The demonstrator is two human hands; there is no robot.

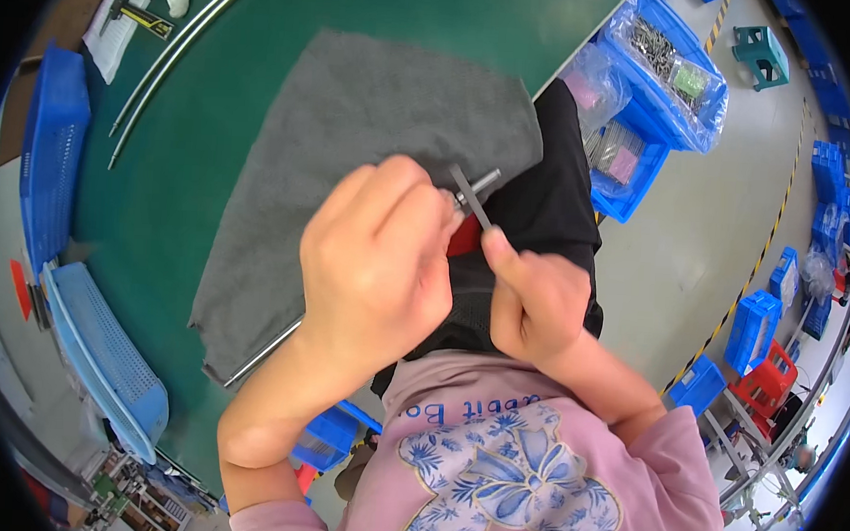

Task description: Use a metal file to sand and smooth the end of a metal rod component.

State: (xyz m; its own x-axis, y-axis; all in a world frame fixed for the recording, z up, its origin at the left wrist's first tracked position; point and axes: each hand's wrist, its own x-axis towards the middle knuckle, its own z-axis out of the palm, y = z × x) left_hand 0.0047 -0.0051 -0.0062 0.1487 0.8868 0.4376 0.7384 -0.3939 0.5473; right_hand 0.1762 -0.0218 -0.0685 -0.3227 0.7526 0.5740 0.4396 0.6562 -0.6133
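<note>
My left hand (pixel 378 253) is closed around a slim metal rod (pixel 265 353). The rod slants from the lower left, passes behind my forearm and comes out beyond my fist. Its bright far end (pixel 487 180) points up to the right. In my right hand (pixel 543 301) is a narrow flat grey metal strip, like a file (pixel 470 197), pinched with the thumb along it. The strip crosses the rod close to that end; whether they touch, I cannot tell. Below lies a grey cloth (pixel 357 98), and a red patch (pixel 465 237) shows between my hands.
The cloth covers part of a green table (pixel 158 223). Two curved metal tubes (pixel 171 60) and a caliper (pixel 140 17) lie at the far left. Blue baskets (pixel 108 355) line the left edge. Blue bins (pixel 679 96) of metal parts stand at the right; a green stool (pixel 761 57) is beyond.
</note>
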